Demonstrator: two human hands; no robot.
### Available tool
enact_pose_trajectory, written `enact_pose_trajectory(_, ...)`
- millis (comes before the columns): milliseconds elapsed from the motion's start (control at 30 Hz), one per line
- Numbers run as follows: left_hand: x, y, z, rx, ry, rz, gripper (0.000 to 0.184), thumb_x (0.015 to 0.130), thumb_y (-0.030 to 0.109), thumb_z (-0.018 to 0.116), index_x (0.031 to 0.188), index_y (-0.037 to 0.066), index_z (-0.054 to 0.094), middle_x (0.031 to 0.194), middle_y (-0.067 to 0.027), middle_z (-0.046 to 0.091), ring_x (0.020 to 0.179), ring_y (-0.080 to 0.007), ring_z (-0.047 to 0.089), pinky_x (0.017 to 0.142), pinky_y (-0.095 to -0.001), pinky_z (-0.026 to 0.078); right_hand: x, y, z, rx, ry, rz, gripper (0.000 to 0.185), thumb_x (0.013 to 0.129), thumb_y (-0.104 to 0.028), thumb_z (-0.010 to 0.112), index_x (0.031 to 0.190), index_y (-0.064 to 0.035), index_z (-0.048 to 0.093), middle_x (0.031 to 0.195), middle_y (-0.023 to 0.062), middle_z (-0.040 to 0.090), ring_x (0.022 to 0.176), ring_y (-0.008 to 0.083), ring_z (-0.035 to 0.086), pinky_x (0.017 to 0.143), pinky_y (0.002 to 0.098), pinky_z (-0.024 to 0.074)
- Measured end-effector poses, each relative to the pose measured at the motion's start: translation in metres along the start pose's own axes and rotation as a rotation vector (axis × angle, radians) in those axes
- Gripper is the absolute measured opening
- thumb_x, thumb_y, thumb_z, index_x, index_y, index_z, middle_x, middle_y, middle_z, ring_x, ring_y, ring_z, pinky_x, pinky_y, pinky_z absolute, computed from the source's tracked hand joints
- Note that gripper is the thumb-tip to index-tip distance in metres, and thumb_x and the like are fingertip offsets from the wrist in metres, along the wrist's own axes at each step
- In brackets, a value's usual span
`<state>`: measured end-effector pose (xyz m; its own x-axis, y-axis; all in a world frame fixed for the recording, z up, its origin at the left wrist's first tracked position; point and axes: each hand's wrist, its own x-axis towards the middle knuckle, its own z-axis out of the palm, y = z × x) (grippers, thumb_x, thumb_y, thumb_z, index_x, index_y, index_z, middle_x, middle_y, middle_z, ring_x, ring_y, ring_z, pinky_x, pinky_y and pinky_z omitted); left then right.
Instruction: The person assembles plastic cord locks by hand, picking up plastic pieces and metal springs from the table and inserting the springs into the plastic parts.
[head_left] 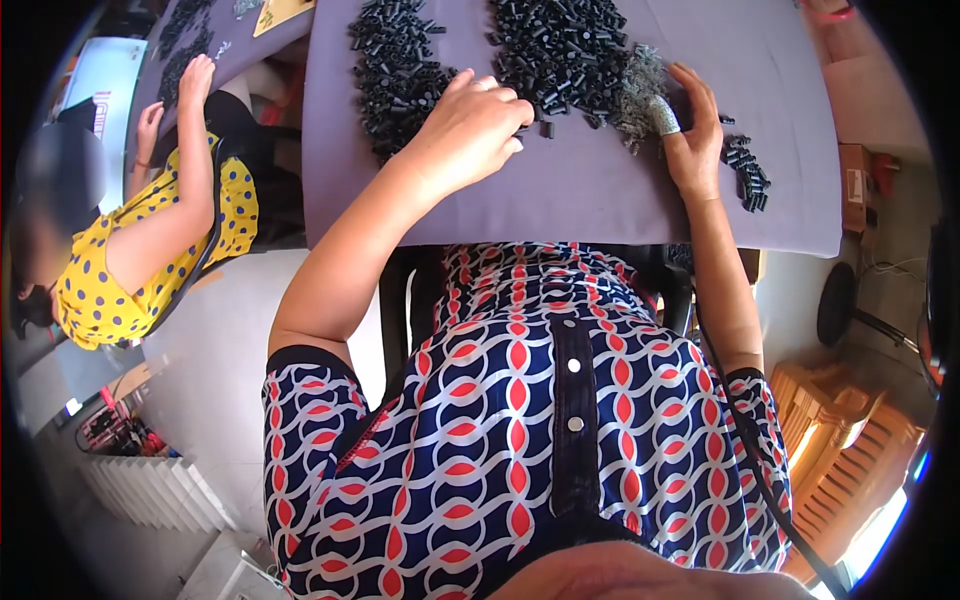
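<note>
The left hand [470, 125], in the upper middle of the frame, has its fingers curled over the desk [600, 195]; whether it pinches anything cannot be told. The right hand [697, 140], to its right, has thumb and fingers parted, with a whitish wrap [662, 116] on one digit, at the edge of a grey heap [640, 85] of fine, wiry, metallic-looking bits. Handling these well probably calls for a light fingertip pinch, one piece at a time, teasing grey bits loose without dragging the tangle. Short, smooth black cylinders form a large pile [560, 50] at top centre, another pile [395, 80] left of it, and a small cluster [747, 175] beyond the right hand. Matt purplish-grey cloth seems to cover the desk. At far left sits a person in a yellow dotted top [235, 200]; lower right, slatted orange-brown chairs [850, 430].
</note>
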<state>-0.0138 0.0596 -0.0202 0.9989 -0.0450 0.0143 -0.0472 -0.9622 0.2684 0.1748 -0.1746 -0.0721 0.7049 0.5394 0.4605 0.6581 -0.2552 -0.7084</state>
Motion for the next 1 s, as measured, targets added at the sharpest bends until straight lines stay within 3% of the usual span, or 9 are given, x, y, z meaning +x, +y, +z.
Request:
enact_pose_trajectory(133, 0.002, 0.001, 0.005, -0.035, 0.083, 0.084, 0.023, 0.081, 0.016, 0.073, 0.102, 0.008, 0.066, 0.093, -0.0062, 0.066, 0.102, -0.0285, 0.061, 0.111, -0.0524, 0.037, 0.0, 0.001, 0.0, -0.021, 0.002, -0.001, 0.049, 0.08, -0.012, 0.07, 0.127, -0.0035, 0.06, 0.135, 0.0159, 0.058, 0.135, 0.0352, 0.047, 0.113, 0.0408, 0.0373)
enact_pose_trajectory(200, 0.002, -0.006, 0.0, -0.162, 0.203, 0.049, 0.022, 0.081, 0.015, 0.073, 0.101, 0.007, 0.066, 0.088, -0.006, 0.066, 0.093, -0.0294, 0.062, 0.102, -0.0484, 0.043, 0.0, 0.0, 0.0, -0.024, 0.002, -0.002, 0.048, 0.081, -0.012, 0.07, 0.127, -0.0034, 0.06, 0.135, 0.0157, 0.058, 0.135, 0.0351, 0.047, 0.112, 0.0409, 0.0374)
enact_pose_trajectory(267, 0.0, -0.018, -0.01, -0.156, 0.291, -0.003, 0.021, 0.081, 0.012, 0.072, 0.101, 0.007, 0.066, 0.085, -0.0066, 0.065, 0.086, -0.0291, 0.061, 0.086, -0.042, 0.047, 0.0, 0.0, 0.0, -0.028, 0.004, 0.004, 0.048, 0.081, -0.012, 0.071, 0.127, -0.0034, 0.061, 0.135, 0.0155, 0.059, 0.135, 0.0349, 0.047, 0.112, 0.041, 0.0375)
enact_pose_trajectory(467, -0.007, -0.014, -0.009, -0.022, 0.188, 0.052, 0.025, 0.08, 0.011, 0.073, 0.104, 0.009, 0.066, 0.088, -0.0055, 0.065, 0.09, -0.0278, 0.061, 0.096, -0.0425, 0.044, 0.001, 0.0, -0.001, -0.026, 0.001, -0.017, 0.046, 0.081, -0.015, 0.073, 0.125, -0.0036, 0.062, 0.135, 0.0149, 0.059, 0.135, 0.0354, 0.047, 0.112, 0.0416, 0.0383)
enact_pose_trajectory(600, 0.002, -0.007, 0.001, -0.056, 0.11, 0.05, 0.023, 0.079, 0.012, 0.074, 0.1, 0.008, 0.065, 0.085, -0.005, 0.064, 0.088, -0.0269, 0.061, 0.095, -0.0425, 0.044, 0.0, -0.001, -0.001, -0.038, -0.004, -0.001, 0.046, 0.082, -0.015, 0.073, 0.125, -0.0039, 0.063, 0.136, 0.0149, 0.059, 0.135, 0.036, 0.047, 0.112, 0.0423, 0.0381)
enact_pose_trajectory(867, 0.005, 0.001, 0.006, -0.089, 0.191, 0.099, 0.019, 0.081, 0.012, 0.072, 0.097, 0.005, 0.065, 0.081, -0.0055, 0.063, 0.085, -0.0266, 0.06, 0.089, -0.0413, 0.045, -0.003, -0.002, -0.002, -0.025, -0.012, -0.002, 0.045, 0.081, -0.013, 0.071, 0.125, -0.0052, 0.064, 0.136, 0.0146, 0.059, 0.136, 0.0373, 0.045, 0.112, 0.0442, 0.0375)
enact_pose_trajectory(1000, -0.02, 0.015, -0.011, -0.082, 0.314, -0.01, 0.018, 0.082, 0.014, 0.073, 0.097, 0.007, 0.066, 0.085, -0.0064, 0.064, 0.086, -0.0272, 0.06, 0.083, -0.0406, 0.045, -0.005, -0.015, -0.007, -0.155, 0.024, -0.191, 0.039, 0.08, -0.011, 0.074, 0.118, -0.0088, 0.068, 0.136, 0.0114, 0.059, 0.136, 0.0381, 0.044, 0.113, 0.0474, 0.0355)
